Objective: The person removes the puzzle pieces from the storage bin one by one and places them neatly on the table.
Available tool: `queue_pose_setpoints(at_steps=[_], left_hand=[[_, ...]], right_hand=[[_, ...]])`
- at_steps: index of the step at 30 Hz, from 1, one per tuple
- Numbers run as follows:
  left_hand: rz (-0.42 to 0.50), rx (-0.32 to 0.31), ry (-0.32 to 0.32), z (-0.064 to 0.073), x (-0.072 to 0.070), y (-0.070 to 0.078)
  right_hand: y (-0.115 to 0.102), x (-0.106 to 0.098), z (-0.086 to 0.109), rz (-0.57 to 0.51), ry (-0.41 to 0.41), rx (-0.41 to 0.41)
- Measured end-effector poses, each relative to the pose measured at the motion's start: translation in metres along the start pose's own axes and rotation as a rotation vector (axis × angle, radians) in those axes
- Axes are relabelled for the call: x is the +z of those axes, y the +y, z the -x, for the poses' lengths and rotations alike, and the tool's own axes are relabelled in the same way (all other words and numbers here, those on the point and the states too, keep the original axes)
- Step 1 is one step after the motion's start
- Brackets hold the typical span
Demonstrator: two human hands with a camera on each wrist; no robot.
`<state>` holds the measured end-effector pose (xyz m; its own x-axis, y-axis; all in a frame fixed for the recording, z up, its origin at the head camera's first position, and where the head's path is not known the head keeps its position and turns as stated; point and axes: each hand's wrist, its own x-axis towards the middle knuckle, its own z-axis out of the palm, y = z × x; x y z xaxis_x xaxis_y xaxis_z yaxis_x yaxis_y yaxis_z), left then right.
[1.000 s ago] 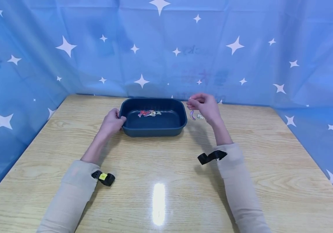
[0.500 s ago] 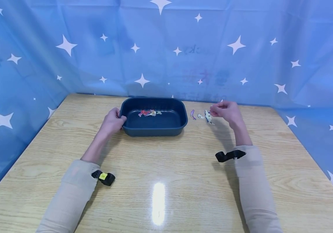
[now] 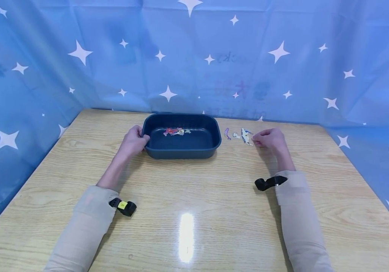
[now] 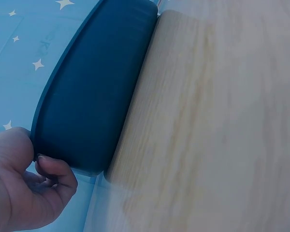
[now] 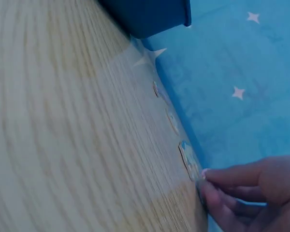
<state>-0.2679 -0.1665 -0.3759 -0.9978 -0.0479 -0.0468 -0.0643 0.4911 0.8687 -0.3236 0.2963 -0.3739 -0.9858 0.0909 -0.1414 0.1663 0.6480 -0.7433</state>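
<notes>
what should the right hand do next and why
Probably pinch and lift the blue-and-white cutout: the right hand is beside its edge, though a grip isn't clear, and other cutouts lie in the bin that the left hand holds.

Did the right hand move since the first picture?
Yes. The right hand moved to the right, farther from the little purple piece on the table and the blue tub.

Starry blue curtain (image 3: 184, 41); wooden table (image 3: 221, 211)

Head view bright, white glare strip (image 3: 186, 238) on table (image 3: 228, 223); wrist views dimmer, hazy, soft.
</notes>
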Motion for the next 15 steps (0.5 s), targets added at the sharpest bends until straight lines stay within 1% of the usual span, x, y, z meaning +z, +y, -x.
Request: queue_pose_setpoints(at_steps=[4, 8, 10, 15], left_hand=[[0.011, -0.003, 0.002, -0.0008, 0.0008, 0.0006], [0.015, -0.009, 0.000, -0.0010, 0.0008, 0.0008], [0.019, -0.015, -0.006, -0.0009, 0.0005, 0.0004], [0.029, -0.023, -0.014, -0.0004, 0.0005, -0.0001]], right_hand=[[0.0018, 0.0013, -0.0015, 0.069, 0.065, 0.013], [0.0031, 0.0022, -0.0025, 0.092, 0.100, 0.031], [0.0041, 0.0023, -0.0032, 0.092, 0.104, 0.037], [0.0064, 0.0009, -0.0050, 0.048, 0.092, 0.066]])
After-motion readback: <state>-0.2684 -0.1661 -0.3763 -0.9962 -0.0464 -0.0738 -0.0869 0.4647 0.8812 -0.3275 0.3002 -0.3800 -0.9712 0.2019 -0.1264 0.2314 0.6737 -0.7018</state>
